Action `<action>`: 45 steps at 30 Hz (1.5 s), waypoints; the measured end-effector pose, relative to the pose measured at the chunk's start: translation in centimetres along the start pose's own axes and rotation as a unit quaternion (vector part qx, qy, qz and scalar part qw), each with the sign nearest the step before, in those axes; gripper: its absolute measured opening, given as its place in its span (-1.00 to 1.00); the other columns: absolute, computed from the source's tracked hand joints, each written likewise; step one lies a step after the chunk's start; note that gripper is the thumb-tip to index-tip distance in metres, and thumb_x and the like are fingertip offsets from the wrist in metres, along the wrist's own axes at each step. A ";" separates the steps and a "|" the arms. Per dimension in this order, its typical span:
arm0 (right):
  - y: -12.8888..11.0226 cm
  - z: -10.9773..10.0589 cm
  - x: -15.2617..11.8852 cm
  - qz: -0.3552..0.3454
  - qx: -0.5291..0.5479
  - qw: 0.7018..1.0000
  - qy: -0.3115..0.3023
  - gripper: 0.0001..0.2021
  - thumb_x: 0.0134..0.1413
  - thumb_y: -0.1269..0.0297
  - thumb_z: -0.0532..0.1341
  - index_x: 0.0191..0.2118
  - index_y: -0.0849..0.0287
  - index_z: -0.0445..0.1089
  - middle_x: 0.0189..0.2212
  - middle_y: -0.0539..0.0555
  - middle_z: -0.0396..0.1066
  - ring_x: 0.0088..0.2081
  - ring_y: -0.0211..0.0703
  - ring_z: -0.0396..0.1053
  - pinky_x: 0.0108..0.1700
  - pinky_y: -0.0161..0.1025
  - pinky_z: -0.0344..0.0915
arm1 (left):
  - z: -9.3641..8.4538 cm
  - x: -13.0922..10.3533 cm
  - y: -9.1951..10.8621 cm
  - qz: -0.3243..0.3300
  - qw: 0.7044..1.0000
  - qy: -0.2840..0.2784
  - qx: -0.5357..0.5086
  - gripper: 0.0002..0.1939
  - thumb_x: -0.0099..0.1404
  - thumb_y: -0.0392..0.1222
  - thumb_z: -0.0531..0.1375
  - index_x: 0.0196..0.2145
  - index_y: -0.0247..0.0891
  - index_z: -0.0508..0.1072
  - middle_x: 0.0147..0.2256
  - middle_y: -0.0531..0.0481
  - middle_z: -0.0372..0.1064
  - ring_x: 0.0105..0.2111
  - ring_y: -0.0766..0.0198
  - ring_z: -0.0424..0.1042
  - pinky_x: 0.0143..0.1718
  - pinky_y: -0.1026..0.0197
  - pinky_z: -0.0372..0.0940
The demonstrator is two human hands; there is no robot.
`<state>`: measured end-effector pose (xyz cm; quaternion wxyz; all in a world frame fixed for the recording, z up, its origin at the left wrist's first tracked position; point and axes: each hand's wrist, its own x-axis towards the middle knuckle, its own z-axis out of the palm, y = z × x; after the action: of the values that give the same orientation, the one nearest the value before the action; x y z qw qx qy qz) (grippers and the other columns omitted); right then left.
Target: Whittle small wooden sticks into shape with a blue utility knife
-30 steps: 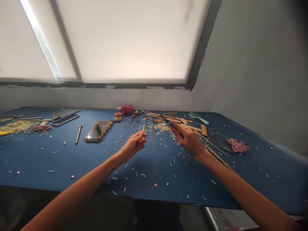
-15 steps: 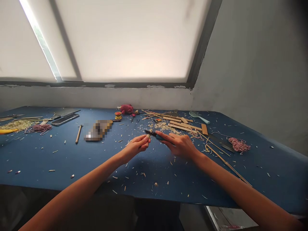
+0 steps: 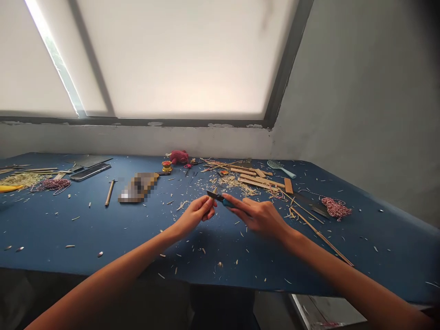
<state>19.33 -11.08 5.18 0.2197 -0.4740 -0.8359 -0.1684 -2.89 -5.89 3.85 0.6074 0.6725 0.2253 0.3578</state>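
Observation:
My right hand [image 3: 264, 218] is closed around the blue handle of a knife [image 3: 215, 196], its index finger stretched along the top. The knife's dark blade points left and lies across the fingertips of my left hand [image 3: 194, 214]. Pinched in those fingers is a small pale piece of wood [image 3: 215, 190]; only its tip shows above the blade, and the rest is hidden. Both hands are above the blue tabletop. Just beyond them lies a heap of wood shavings [image 3: 237, 183].
Bamboo strips [image 3: 263, 182] and a long thin stick [image 3: 323, 237] lie to the right, near red-and-white cord [image 3: 336, 208] and a hairbrush [image 3: 282, 168]. Left of my hands are a partly blurred flat object [image 3: 147, 183] and a short bamboo rod [image 3: 110, 192]. A red plush toy [image 3: 178, 156] sits behind.
The view has shifted slightly, so the tabletop things appear a little further left. The blade now crosses nearer over my left fingertips and covers more of the wood piece.

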 end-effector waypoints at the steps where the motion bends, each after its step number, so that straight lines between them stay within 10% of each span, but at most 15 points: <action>1: -0.4 0.4 -0.1 -0.013 -0.019 1.000 -0.006 -0.53 0.26 0.06 -0.08 0.26 -0.06 -0.01 -0.53 -0.03 0.35 -0.61 -0.38 0.12 -0.55 -0.38 -0.06 | 0.0 0.0 0.2 0.000 1.000 0.000 -0.002 -0.64 0.28 0.09 0.03 -0.27 -0.31 0.32 -0.56 0.10 0.11 -0.56 0.42 0.02 -0.53 0.32 -0.09; 6: 1.0 1.3 1.1 -0.005 -0.076 0.997 -0.025 -0.53 0.25 0.02 -0.12 0.25 -0.12 -0.02 -0.53 -0.01 0.35 -0.62 -0.35 0.12 -0.57 -0.36 -0.13 | 0.0 -0.4 0.9 -0.005 1.000 0.016 0.009 -0.68 0.28 0.04 0.05 -0.31 -0.31 0.32 -0.58 0.13 0.02 -0.56 0.42 -0.03 -0.52 0.31 -0.11; 12: 7.4 -0.9 3.2 0.302 -0.134 0.944 -0.005 -0.50 0.22 -0.03 -0.16 0.19 -0.06 0.16 -0.58 0.08 0.42 -0.58 -0.16 0.30 -0.56 -0.32 -0.03 | 0.3 -0.9 0.5 -0.026 0.998 -0.056 0.009 -0.63 0.28 0.10 0.02 -0.33 -0.31 0.30 -0.59 0.13 0.04 -0.58 0.43 -0.02 -0.54 0.31 -0.09; 16: 5.0 -1.9 2.5 0.189 -0.055 0.980 0.042 -0.51 0.23 -0.01 -0.12 0.22 -0.05 0.11 -0.41 0.08 0.49 -0.50 -0.19 0.36 -0.50 -0.31 0.06 | 0.0 -0.3 -0.1 -0.003 0.999 0.035 0.017 -0.65 0.28 0.09 0.03 -0.30 -0.30 0.28 -0.56 0.12 0.07 -0.57 0.43 0.02 -0.52 0.32 -0.08; 23: -2.1 0.1 1.0 0.012 0.016 0.999 -0.037 -0.52 0.26 0.06 -0.08 0.26 -0.10 -0.04 -0.50 -0.03 0.39 -0.59 -0.36 0.17 -0.54 -0.37 -0.04 | -0.2 -0.5 0.3 -0.013 0.999 0.033 -0.036 -0.66 0.27 0.07 0.05 -0.28 -0.31 0.27 -0.53 0.10 0.12 -0.56 0.44 0.03 -0.51 0.32 -0.08; 27: 0.4 0.7 1.5 -0.007 -0.008 0.998 -0.055 -0.52 0.25 0.04 -0.09 0.26 -0.10 -0.04 -0.49 -0.01 0.40 -0.58 -0.35 0.19 -0.53 -0.36 -0.05 | -0.3 -1.0 0.4 -0.042 0.994 -0.013 -0.099 -0.68 0.27 0.06 0.06 -0.29 -0.30 0.27 -0.58 0.16 -0.02 -0.60 0.47 -0.09 -0.54 0.32 -0.15; 31: 6.6 -0.4 2.4 0.225 -0.125 0.966 -0.034 -0.52 0.21 -0.05 -0.10 0.19 -0.07 0.15 -0.62 0.02 0.39 -0.65 -0.26 0.20 -0.56 -0.33 -0.07 | 0.1 -1.8 -0.1 -0.080 0.988 -0.110 -0.076 -0.65 0.22 0.09 0.10 -0.34 -0.30 0.26 -0.62 0.17 0.00 -0.62 0.47 -0.06 -0.57 0.32 -0.17; 34: 8.2 -1.7 2.2 0.253 -0.128 0.959 0.008 -0.52 0.21 -0.04 -0.10 0.19 -0.10 0.14 -0.56 0.04 0.45 -0.58 -0.20 0.31 -0.54 -0.33 -0.01 | 0.1 -1.7 -0.2 -0.063 0.995 -0.047 -0.059 -0.63 0.23 0.12 0.08 -0.33 -0.30 0.25 -0.62 0.17 0.02 -0.63 0.47 -0.07 -0.57 0.32 -0.16; 38: 3.4 -2.2 1.3 0.114 -0.011 0.993 0.009 -0.54 0.25 0.05 -0.08 0.24 -0.09 0.04 -0.28 0.02 0.49 -0.50 -0.30 0.34 -0.47 -0.36 0.09 | 0.2 -1.3 0.1 -0.041 0.997 0.041 -0.044 -0.66 0.29 0.07 0.02 -0.29 -0.31 0.24 -0.54 0.13 0.09 -0.57 0.46 0.02 -0.53 0.33 -0.09; 45: -2.0 0.0 0.7 -0.021 -0.018 0.999 -0.046 -0.51 0.26 0.05 -0.09 0.27 -0.10 -0.08 -0.55 -0.05 0.30 -0.61 -0.38 0.09 -0.54 -0.38 -0.09 | 0.7 -2.3 0.6 0.009 0.998 0.053 0.039 -0.67 0.33 0.06 -0.05 -0.30 -0.30 0.24 -0.51 0.09 0.14 -0.54 0.42 0.06 -0.48 0.30 0.00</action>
<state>17.31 -11.55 5.35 0.1693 -0.4677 -0.8515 -0.1660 -3.93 -8.19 3.91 0.5644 0.6779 0.2650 0.3896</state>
